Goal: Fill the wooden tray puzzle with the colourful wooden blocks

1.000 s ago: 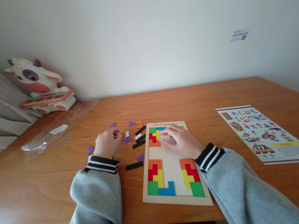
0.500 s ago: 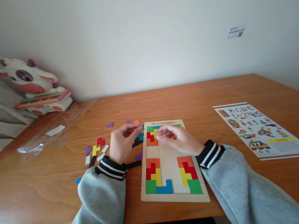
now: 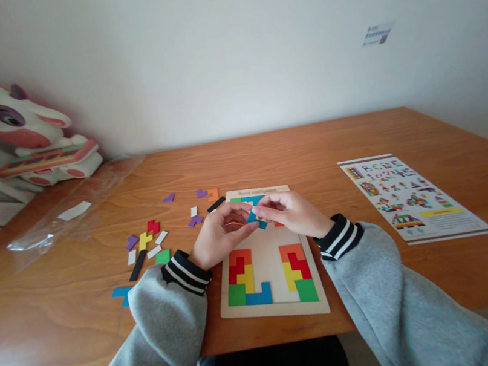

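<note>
A blue piece (image 3: pixel 256 220) is held over the upper part of the wooden puzzle board (image 3: pixel 275 314). My right hand (image 3: pixel 293 215) pinches it from the right. My left hand (image 3: pixel 222 234) is at its left side, thumb and fingertips closed around its edge. In the board's lower left lie orange, red, yellow and green (image 3: pixel 236 295) pieces beside a blue L-shaped piece (image 3: pixel 261 295). Another group of orange, red, yellow and green (image 3: pixel 306 290) pieces fills the lower right. My hands partly cover the pieces at the board's top.
Loose pieces, including a yellow one (image 3: pixel 145 240), a black bar (image 3: pixel 138 265) and a blue one (image 3: pixel 123 295), lie left of the board. A printed sheet (image 3: pixel 415 197) lies right. Clear plastic (image 3: pixel 49 227) and a cow toy (image 3: pixel 35 134) are at the left.
My left hand has moved right to the board with the blue piece, and my right hand has met it there. The camera view has shifted slightly.
</note>
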A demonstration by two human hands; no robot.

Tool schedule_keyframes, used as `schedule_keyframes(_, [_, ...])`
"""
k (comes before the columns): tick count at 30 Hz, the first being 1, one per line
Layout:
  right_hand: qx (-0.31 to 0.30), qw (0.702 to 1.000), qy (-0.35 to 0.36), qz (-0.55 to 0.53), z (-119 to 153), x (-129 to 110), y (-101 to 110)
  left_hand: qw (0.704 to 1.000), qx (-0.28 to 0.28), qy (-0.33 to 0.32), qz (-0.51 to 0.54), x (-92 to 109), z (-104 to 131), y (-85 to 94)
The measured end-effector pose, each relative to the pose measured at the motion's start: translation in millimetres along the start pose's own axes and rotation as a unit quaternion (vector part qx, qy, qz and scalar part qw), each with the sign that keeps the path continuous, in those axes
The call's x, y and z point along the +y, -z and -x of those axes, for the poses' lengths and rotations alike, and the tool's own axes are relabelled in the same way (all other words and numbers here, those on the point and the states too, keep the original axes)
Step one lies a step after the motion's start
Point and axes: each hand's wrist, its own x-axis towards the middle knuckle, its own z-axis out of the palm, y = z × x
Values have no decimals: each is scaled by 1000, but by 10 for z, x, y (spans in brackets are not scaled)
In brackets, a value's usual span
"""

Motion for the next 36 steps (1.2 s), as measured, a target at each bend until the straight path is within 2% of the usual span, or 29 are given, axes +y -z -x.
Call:
schedule_keyframes(2, [-43, 999, -22, -2, 23, -23, 52, 998, -24, -31, -48, 32, 19, 45])
schedule_keyframes(5, [-123, 990, -66, 2, 71, -72, 112, 992, -21, -66, -101, 61, 31, 122])
schedule_keyframes(9, [-205, 971, -121, 15, 128, -114, 99, 989, 11, -53, -137, 26, 11, 149])
schedule_keyframes(12, [-257, 956, -139, 33, 154, -104, 44, 984, 0, -54, -170, -30, -2, 110])
schedule_keyframes(18, [-274, 946, -164, 63, 186, -103, 0, 980, -59, -78, -171, -62, 22, 41])
schedule_keyframes(24, [-350, 905, -227, 77, 230, -161, 17, 981, -76, -64, -167, -2, 30, 19])
schedule_keyframes(29, [-353, 899, -242, 92, 250, -199, -44, 979, -92, -79, -161, 11, 30, 4])
schedule_keyframes(36, [-392, 885, -235, 86, 264, -175, -67, 977, -99, -88, -169, -3, 25, 3])
